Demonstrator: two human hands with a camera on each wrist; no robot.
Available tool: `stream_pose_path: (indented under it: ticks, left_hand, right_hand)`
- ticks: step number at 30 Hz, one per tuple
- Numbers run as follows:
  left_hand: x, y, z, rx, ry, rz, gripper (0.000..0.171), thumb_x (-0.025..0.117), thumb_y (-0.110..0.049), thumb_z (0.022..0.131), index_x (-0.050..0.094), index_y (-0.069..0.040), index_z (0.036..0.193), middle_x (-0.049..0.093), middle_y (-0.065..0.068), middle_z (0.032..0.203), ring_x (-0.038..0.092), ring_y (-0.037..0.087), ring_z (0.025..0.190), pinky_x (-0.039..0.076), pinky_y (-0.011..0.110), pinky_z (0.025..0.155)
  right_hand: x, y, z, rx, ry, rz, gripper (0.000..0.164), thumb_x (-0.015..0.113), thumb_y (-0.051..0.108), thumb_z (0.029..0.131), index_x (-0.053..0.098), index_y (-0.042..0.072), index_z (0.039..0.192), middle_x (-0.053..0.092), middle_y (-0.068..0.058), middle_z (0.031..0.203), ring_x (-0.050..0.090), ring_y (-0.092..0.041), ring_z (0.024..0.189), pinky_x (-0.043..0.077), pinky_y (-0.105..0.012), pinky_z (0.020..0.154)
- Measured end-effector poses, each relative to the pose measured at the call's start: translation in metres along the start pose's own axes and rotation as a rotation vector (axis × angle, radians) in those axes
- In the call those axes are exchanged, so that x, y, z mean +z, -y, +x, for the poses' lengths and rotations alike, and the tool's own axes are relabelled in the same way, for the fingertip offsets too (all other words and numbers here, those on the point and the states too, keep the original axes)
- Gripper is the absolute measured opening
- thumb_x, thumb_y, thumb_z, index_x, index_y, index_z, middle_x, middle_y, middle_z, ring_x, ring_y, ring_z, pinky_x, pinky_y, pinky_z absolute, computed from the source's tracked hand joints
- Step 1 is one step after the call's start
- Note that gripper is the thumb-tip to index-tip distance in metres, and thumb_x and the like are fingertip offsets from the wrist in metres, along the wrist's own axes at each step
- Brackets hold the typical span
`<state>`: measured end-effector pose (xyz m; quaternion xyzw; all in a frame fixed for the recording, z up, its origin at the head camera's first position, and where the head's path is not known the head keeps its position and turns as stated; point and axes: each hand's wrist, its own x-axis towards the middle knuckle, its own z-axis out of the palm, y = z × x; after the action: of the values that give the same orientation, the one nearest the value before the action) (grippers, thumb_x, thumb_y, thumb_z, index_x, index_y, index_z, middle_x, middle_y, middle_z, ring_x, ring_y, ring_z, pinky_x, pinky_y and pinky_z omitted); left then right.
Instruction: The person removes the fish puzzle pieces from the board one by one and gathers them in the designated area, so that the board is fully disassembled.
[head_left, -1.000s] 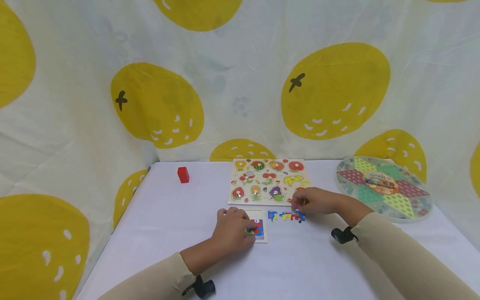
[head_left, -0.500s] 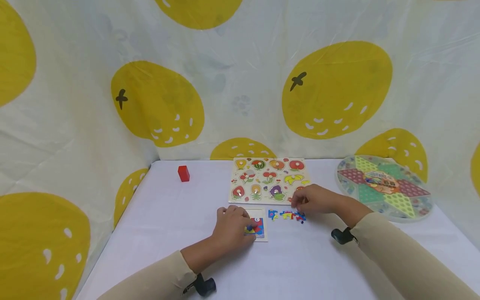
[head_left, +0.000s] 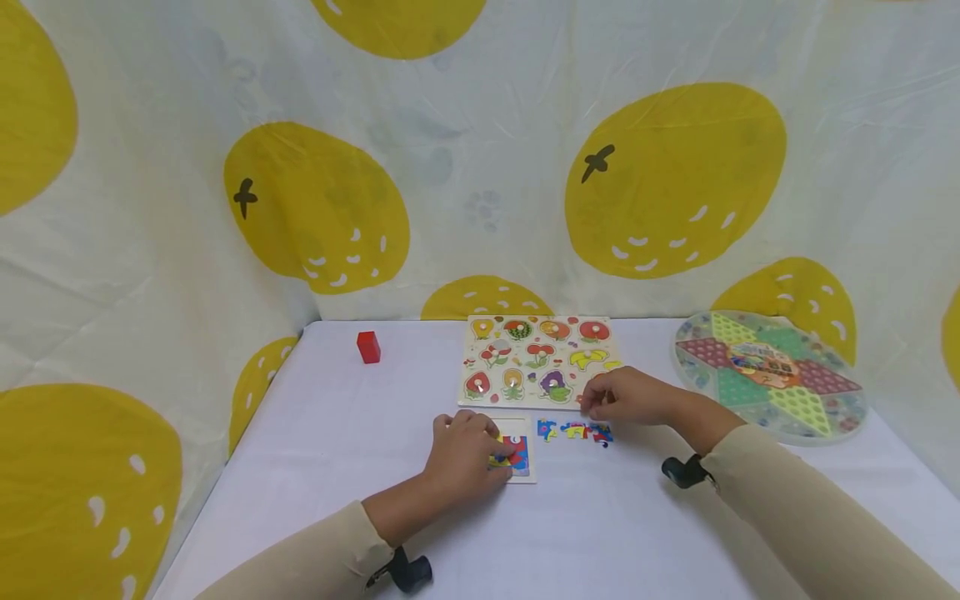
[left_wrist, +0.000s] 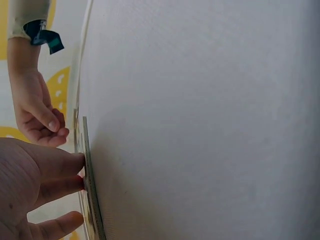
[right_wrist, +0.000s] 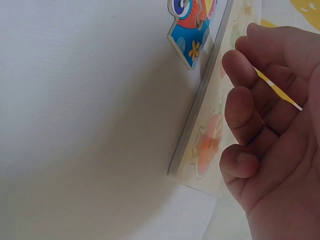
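Note:
My left hand (head_left: 463, 458) lies over a small wooden puzzle tray (head_left: 532, 468) with blue, red and yellow picture pieces (head_left: 517, 458) in it. In the left wrist view its fairly straight fingers (left_wrist: 62, 162) touch the tray's face, and the hand hides the left side. My right hand (head_left: 622, 396) hovers at the fruit board's lower right corner, fingers loosely bent with nothing between them. Just below it are loose jigsaw pieces: a blue one (head_left: 547, 430), a yellow and red one (head_left: 576, 431), and a red and blue one (head_left: 602, 433).
Behind the tray lies a wooden fruit peg puzzle board (head_left: 487, 403). A round Chinese checkers board (head_left: 765, 367) rests at the right, and a red block (head_left: 368, 347) stands at the back left. A fruit-patterned curtain (head_left: 487, 167) hangs behind the white table (head_left: 337, 450).
My right hand has lifted slightly away from the rightmost loose piece, which now shows more fully. My left hand stays on the tray.

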<state>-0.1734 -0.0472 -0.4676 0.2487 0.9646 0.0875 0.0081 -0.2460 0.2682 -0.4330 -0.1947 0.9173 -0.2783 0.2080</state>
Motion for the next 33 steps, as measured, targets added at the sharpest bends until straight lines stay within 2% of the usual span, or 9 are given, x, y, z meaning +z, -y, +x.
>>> stream_pose_path:
  ticks: [5, 8, 14, 33]
  left_hand:
    - [0.0002, -0.0013, -0.0008, 0.000, -0.029, -0.010, 0.040, 0.087, -0.047, 0.085, 0.081, -0.039, 0.124, 0.067, -0.006, 0.115, 0.053, 0.022, 0.122, 0.040, 0.058, 0.102]
    - [0.0007, -0.0017, -0.0010, -0.003, -0.037, -0.024, 0.038, 0.087, -0.045, 0.086, 0.082, -0.040, 0.123, 0.066, -0.006, 0.112, 0.053, 0.021, 0.119, 0.039, 0.057, 0.102]
    - [0.0017, -0.0010, -0.0014, -0.013, -0.036, -0.050, 0.038, 0.088, -0.044, 0.086, 0.082, -0.039, 0.123, 0.065, -0.007, 0.110, 0.052, 0.020, 0.119, 0.038, 0.057, 0.102]
    - [0.0008, -0.0037, -0.0035, -0.005, -0.049, -0.056, 0.035, 0.087, -0.042, 0.088, 0.083, -0.038, 0.122, 0.066, -0.009, 0.107, 0.054, 0.019, 0.117, 0.040, 0.055, 0.100]
  right_hand:
    - [0.0000, 0.0011, 0.0003, 0.020, -0.002, -0.005, 0.010, 0.079, 0.016, 0.098, 0.079, 0.021, 0.107, 0.069, 0.005, 0.094, 0.061, -0.019, 0.091, 0.056, -0.031, 0.081]
    - [0.0014, 0.0029, -0.0008, 0.050, 0.028, -0.047, 0.010, 0.083, 0.018, 0.095, 0.079, 0.023, 0.103, 0.068, 0.006, 0.092, 0.060, -0.018, 0.090, 0.055, -0.032, 0.081]
    - [0.0059, 0.0046, -0.0019, 0.053, 0.063, -0.136, 0.014, 0.088, 0.019, 0.090, 0.076, 0.023, 0.097, 0.066, 0.005, 0.086, 0.059, -0.016, 0.086, 0.053, -0.034, 0.080]
    - [0.0067, -0.0037, -0.0014, 0.063, 0.057, -0.123, 0.017, 0.088, 0.015, 0.090, 0.073, 0.022, 0.096, 0.065, 0.004, 0.087, 0.059, -0.018, 0.088, 0.052, -0.035, 0.082]
